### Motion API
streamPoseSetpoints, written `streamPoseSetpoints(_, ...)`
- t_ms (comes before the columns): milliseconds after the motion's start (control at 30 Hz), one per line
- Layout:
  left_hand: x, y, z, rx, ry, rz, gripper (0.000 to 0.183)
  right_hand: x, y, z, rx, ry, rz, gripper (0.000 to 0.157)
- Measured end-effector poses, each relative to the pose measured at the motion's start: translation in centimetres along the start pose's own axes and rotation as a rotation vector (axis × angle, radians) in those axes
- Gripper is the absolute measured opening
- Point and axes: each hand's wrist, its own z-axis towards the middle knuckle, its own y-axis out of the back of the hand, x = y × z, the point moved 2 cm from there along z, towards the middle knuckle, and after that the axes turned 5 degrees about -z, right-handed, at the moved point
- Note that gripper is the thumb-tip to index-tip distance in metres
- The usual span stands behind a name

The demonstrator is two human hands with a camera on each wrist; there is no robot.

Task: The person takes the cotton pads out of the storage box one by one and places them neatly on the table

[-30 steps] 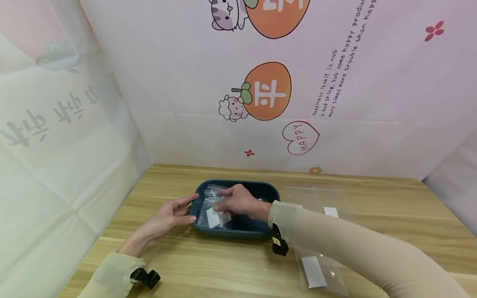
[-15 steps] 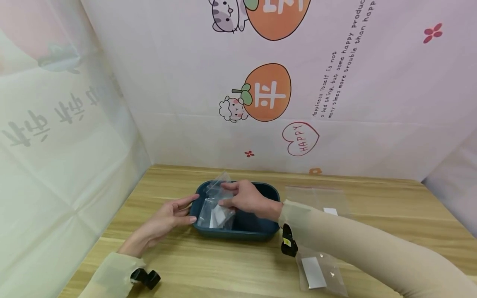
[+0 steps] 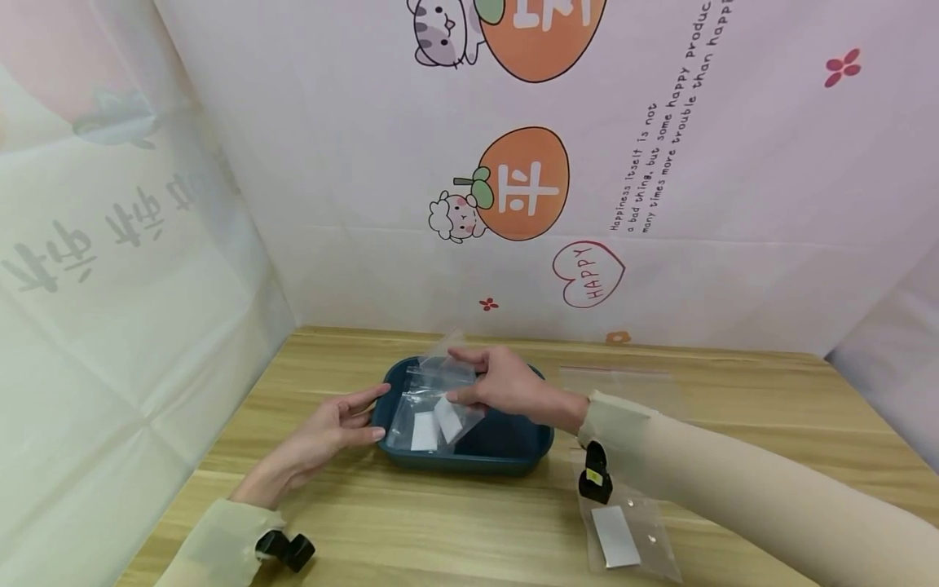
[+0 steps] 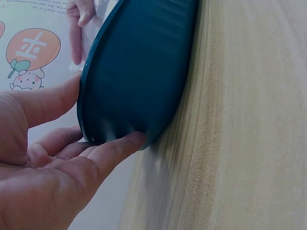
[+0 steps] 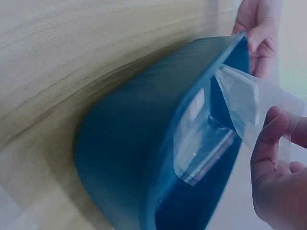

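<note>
In the head view a dark blue plastic bin [image 3: 469,465] stands on the table. Against its left end rests my left hand [image 3: 333,424], thumb and fingers spread and fairly straight along the rim. My right hand [image 3: 506,387] pinches a clear zip bag [image 3: 465,424] with a white card inside, tilted over the bin. In the right wrist view that held bag [image 5: 240,93] hangs from the fingertips at the bin's opening. Another clear bag [image 3: 423,430], also with a white card, lies in the bin's left part. The left wrist view shows the bin's outer wall [image 4: 136,72].
Right of the bin, clear bags lie on the wooden table [image 3: 440,538]; one near the front holds a white card [image 3: 616,536]. The right forearm partly covers them. A printed cloth [image 3: 367,269] hangs behind the table, and another sheet [image 3: 147,326] hangs at the left.
My right hand has moved right and slightly up, drawing one bag away from the other in the bin. The left hand has kept its place at the bin's end.
</note>
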Motion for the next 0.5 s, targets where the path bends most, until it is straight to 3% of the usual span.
streamPoseSetpoints(500, 0.1, 0.2, 0.3, -0.007, 0.006, -0.024, 0.075, 1.1, 4.1, -3.8, -0.039, 0.040, -0.080, 0.073)
